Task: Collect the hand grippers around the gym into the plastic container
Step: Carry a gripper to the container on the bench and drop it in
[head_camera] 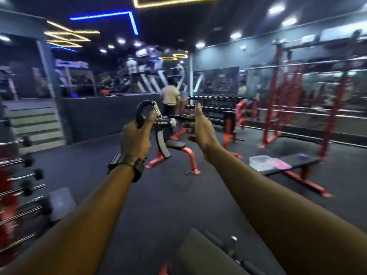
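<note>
My left hand point(136, 138) grips a black hand gripper point(158, 126) by one handle, holding it up at chest height; its metal spring points up and its free handle hangs down. My right hand point(199, 129) is raised just right of it, fingers relaxed and spread, holding nothing. A clear plastic container point(260, 162) stands on the near end of a flat black bench point(294, 162) at the right, with a pink lid point(281, 164) lying beside it.
A red-framed bench point(178, 147) stands straight ahead on the dark floor. Barbell ends stick out from a rack point(23, 175) on the left. Dumbbell racks point(216, 108) and red squat racks point(288, 100) line the back right. A person point(170, 96) stands far ahead; another padded bench point(210, 255) lies below.
</note>
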The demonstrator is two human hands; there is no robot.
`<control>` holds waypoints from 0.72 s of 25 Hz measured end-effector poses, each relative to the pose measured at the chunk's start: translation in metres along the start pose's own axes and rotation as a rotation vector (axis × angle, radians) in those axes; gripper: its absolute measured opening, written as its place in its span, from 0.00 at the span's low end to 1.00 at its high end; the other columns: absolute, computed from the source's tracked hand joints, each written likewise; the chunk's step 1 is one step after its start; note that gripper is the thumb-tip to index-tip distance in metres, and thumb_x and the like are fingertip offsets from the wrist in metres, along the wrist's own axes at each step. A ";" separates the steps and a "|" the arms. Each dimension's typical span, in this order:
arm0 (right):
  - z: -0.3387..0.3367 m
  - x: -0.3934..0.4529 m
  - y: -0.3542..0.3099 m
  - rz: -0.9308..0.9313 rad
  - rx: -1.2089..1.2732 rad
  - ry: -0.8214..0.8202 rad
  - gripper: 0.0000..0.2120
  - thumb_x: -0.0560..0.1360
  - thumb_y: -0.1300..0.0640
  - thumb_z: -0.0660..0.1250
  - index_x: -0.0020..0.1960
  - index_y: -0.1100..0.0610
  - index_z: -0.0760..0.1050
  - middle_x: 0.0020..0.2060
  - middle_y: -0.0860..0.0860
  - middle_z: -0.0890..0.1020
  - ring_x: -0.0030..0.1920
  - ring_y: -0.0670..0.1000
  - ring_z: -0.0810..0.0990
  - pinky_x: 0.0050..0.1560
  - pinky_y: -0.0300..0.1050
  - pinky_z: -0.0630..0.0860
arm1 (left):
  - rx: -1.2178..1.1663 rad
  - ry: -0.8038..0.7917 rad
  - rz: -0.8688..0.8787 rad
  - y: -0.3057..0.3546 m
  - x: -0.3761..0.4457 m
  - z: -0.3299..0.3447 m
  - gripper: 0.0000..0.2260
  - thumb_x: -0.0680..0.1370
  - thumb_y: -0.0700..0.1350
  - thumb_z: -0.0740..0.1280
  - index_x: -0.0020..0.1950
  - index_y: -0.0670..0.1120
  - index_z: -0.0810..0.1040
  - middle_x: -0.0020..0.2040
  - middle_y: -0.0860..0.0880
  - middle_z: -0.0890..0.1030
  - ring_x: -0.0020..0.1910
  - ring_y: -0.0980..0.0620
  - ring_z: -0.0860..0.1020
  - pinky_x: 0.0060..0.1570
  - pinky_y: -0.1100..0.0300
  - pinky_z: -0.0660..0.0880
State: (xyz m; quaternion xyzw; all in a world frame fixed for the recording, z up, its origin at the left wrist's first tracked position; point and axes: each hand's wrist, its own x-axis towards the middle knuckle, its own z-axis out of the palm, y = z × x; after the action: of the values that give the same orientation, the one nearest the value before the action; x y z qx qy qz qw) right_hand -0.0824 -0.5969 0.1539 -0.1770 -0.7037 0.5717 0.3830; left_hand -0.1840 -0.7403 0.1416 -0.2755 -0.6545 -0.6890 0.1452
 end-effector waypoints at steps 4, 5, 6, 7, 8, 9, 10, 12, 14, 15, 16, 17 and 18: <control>-0.101 -0.020 0.015 0.050 0.026 0.201 0.36 0.75 0.28 0.51 0.54 0.59 0.76 0.44 0.57 0.80 0.41 0.55 0.75 0.38 0.45 0.72 | -0.110 -0.210 -0.023 0.014 -0.035 0.085 0.26 0.69 0.71 0.67 0.24 0.51 0.74 0.21 0.52 0.71 0.26 0.47 0.72 0.31 0.47 0.70; -0.127 -0.029 0.020 0.052 0.037 0.242 0.34 0.79 0.32 0.50 0.55 0.62 0.75 0.43 0.58 0.76 0.40 0.54 0.72 0.36 0.44 0.69 | -0.145 -0.260 -0.033 0.019 -0.047 0.103 0.26 0.69 0.70 0.67 0.24 0.50 0.74 0.20 0.52 0.71 0.25 0.47 0.71 0.31 0.49 0.69; -0.152 -0.039 0.024 0.060 0.026 0.288 0.32 0.81 0.35 0.50 0.55 0.64 0.74 0.44 0.59 0.74 0.39 0.53 0.71 0.35 0.43 0.68 | -0.174 -0.303 -0.040 0.023 -0.058 0.120 0.27 0.69 0.70 0.67 0.24 0.49 0.73 0.20 0.53 0.71 0.24 0.47 0.71 0.30 0.49 0.69; -0.176 -0.048 0.030 0.072 0.002 0.345 0.30 0.81 0.35 0.49 0.52 0.61 0.75 0.44 0.59 0.75 0.40 0.53 0.72 0.36 0.44 0.68 | -0.198 -0.344 -0.045 0.027 -0.071 0.138 0.27 0.68 0.71 0.67 0.24 0.50 0.72 0.21 0.53 0.71 0.24 0.47 0.71 0.29 0.47 0.70; -0.197 -0.058 0.035 0.088 -0.028 0.405 0.29 0.81 0.35 0.50 0.52 0.58 0.75 0.44 0.58 0.78 0.41 0.54 0.74 0.38 0.45 0.70 | -0.217 -0.381 -0.047 0.030 -0.083 0.153 0.27 0.67 0.72 0.67 0.24 0.50 0.72 0.22 0.52 0.71 0.25 0.47 0.71 0.29 0.44 0.72; -0.216 -0.066 0.040 0.106 -0.059 0.463 0.29 0.80 0.34 0.50 0.53 0.57 0.76 0.44 0.57 0.80 0.43 0.54 0.76 0.40 0.45 0.72 | -0.224 -0.414 -0.048 0.033 -0.094 0.165 0.27 0.66 0.73 0.66 0.25 0.51 0.72 0.22 0.51 0.71 0.26 0.46 0.71 0.30 0.41 0.73; -0.235 -0.074 0.045 0.119 -0.083 0.516 0.29 0.80 0.34 0.50 0.53 0.56 0.76 0.45 0.57 0.82 0.43 0.54 0.77 0.41 0.46 0.73 | -0.228 -0.452 -0.046 0.036 -0.106 0.180 0.27 0.66 0.74 0.66 0.25 0.52 0.73 0.22 0.51 0.71 0.26 0.45 0.71 0.31 0.40 0.73; -0.269 -0.087 0.052 0.129 -0.122 0.583 0.28 0.80 0.33 0.49 0.51 0.54 0.76 0.48 0.58 0.83 0.45 0.54 0.79 0.43 0.48 0.74 | -0.236 -0.526 -0.037 0.041 -0.127 0.208 0.25 0.67 0.74 0.65 0.24 0.54 0.74 0.21 0.53 0.70 0.25 0.45 0.71 0.31 0.44 0.73; -0.298 -0.094 0.057 0.140 -0.152 0.619 0.29 0.80 0.33 0.48 0.53 0.54 0.76 0.51 0.59 0.84 0.48 0.55 0.81 0.45 0.49 0.76 | -0.240 -0.579 -0.042 0.045 -0.143 0.236 0.24 0.68 0.72 0.65 0.25 0.53 0.74 0.22 0.53 0.71 0.25 0.46 0.71 0.31 0.48 0.71; -0.312 -0.095 0.060 0.145 -0.155 0.630 0.30 0.81 0.33 0.48 0.56 0.56 0.76 0.51 0.59 0.83 0.49 0.55 0.81 0.45 0.49 0.76 | -0.247 -0.594 -0.049 0.047 -0.149 0.250 0.25 0.68 0.71 0.65 0.26 0.52 0.74 0.23 0.52 0.71 0.26 0.46 0.71 0.32 0.49 0.71; -0.324 -0.095 0.063 0.147 -0.154 0.640 0.31 0.81 0.33 0.48 0.58 0.58 0.76 0.51 0.59 0.83 0.48 0.55 0.80 0.43 0.48 0.76 | -0.259 -0.607 -0.053 0.047 -0.153 0.265 0.26 0.68 0.71 0.66 0.27 0.49 0.73 0.24 0.50 0.71 0.26 0.46 0.71 0.32 0.48 0.71; -0.334 -0.094 0.065 0.147 -0.153 0.651 0.32 0.81 0.33 0.48 0.59 0.59 0.76 0.50 0.58 0.83 0.47 0.54 0.80 0.43 0.47 0.77 | -0.271 -0.613 -0.054 0.047 -0.157 0.278 0.26 0.69 0.71 0.66 0.29 0.48 0.73 0.25 0.48 0.71 0.27 0.47 0.70 0.32 0.48 0.70; -0.344 -0.092 0.069 0.149 -0.153 0.664 0.32 0.81 0.33 0.48 0.60 0.59 0.76 0.49 0.58 0.83 0.46 0.53 0.80 0.44 0.48 0.76 | -0.279 -0.618 -0.048 0.047 -0.159 0.289 0.27 0.69 0.70 0.66 0.30 0.46 0.73 0.26 0.47 0.70 0.27 0.47 0.69 0.32 0.49 0.69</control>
State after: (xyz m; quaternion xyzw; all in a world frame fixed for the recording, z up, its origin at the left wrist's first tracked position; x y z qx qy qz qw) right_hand 0.2188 -0.4102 0.0767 -0.4324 -0.5668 0.4548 0.5338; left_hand 0.0253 -0.4864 0.0870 -0.4728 -0.5731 -0.6592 -0.1155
